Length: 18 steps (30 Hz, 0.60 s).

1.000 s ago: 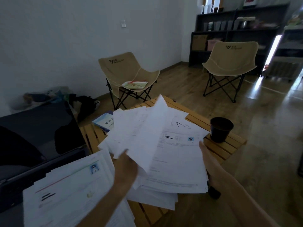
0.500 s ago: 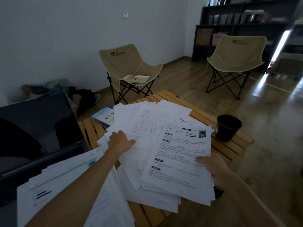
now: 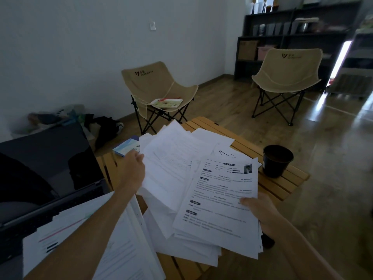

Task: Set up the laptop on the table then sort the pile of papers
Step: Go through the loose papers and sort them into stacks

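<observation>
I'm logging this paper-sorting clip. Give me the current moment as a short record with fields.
left hand: grips the left edge of a lifted sheaf of sheets
right hand: holds the printed form with a photo
paper pile: spread on the slatted wooden table
laptop: open, screen dark, at left
black cup: upright beside the papers
</observation>
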### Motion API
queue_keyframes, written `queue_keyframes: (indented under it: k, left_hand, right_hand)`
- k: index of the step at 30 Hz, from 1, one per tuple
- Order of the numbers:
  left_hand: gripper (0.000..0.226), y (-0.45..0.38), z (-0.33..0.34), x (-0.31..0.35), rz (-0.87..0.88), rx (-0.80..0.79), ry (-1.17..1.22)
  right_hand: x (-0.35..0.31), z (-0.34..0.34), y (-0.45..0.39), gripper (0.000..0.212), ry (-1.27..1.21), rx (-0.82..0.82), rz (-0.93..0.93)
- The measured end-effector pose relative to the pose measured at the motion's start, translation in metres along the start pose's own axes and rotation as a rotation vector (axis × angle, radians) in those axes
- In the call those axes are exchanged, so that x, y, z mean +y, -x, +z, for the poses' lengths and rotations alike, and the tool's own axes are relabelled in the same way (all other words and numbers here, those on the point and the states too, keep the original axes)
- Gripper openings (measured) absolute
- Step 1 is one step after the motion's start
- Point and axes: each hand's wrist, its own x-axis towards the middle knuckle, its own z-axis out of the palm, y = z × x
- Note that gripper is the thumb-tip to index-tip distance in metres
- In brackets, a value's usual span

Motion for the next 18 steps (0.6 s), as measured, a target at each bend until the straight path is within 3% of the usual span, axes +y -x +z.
queue_keyframes:
  k: [3,7,10,14,18]
  left_hand:
    - [0.020,-0.021,-0.042,-0.009,-0.108,0.191,0.283]
    - [0.023,-0.027,-0.068,-0.016,-0.232,0.182,0.476]
    - [0.018,0.012,-0.053,0.003,-0.252,0.029,0.554]
    - [0.015,0.091,0.001,0.017,-0.303,-0.221,0.497]
    - [0.008,0.142,0.027,0.020,-0.239,-0.378,0.461]
  right_hand:
    - [0.000,0.000,0.001,0.017,-0.013,-0.001,0.006]
    - [-0.004,0.004,0.003,0.020,-0.036,-0.021,-0.001]
    - [-0.011,0.007,0.008,0.018,-0.062,0.005,0.003]
    - [-0.016,0.014,0.008,0.044,-0.129,0.025,0.051]
    - [-0.010,0.016,0.008,0.032,-0.053,-0.046,0.006]
